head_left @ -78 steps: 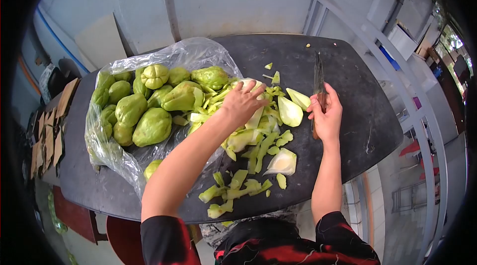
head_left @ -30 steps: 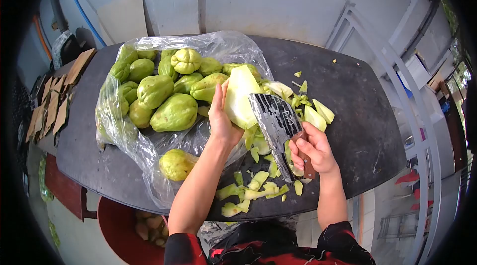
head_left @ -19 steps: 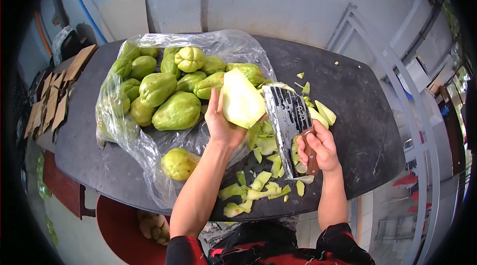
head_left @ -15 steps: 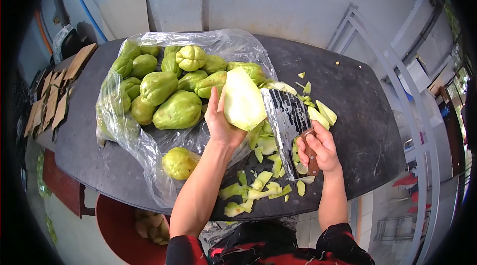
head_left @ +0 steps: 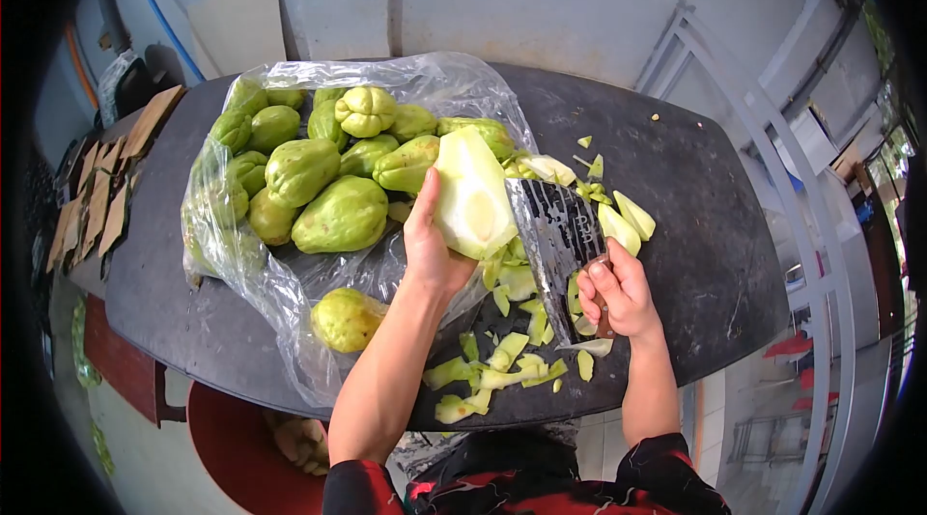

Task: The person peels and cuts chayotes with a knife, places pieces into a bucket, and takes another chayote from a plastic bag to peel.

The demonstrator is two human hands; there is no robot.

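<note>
A pale peeled chayote [head_left: 471, 192] rests in my left hand [head_left: 435, 250], its cut face turned up and showing the core outline. My right hand [head_left: 616, 291] is wrapped round the wooden handle of a cleaver [head_left: 555, 250]. The dark, wet blade stands just right of the chayote, its edge close to it; whether they touch I cannot tell. Green peelings [head_left: 502, 370] lie scattered on the dark table below my hands. Pale cut pieces [head_left: 618, 228] lie beyond the cleaver. Unpeeled green chayotes [head_left: 340, 214] are piled on the left in a clear plastic bag [head_left: 280, 322].
One chayote [head_left: 348, 319] lies on the bag near the front edge of the dark table [head_left: 705, 303]. A red tub [head_left: 217, 438] with pale pieces stands on the floor below. Flattened cardboard [head_left: 106, 192] is at left; a grey metal frame [head_left: 816, 322] stands at right.
The chayote in my left hand has turned, bringing a flat cut face with its core into view. The cleaver has shifted only slightly, and the view has moved a little.
</note>
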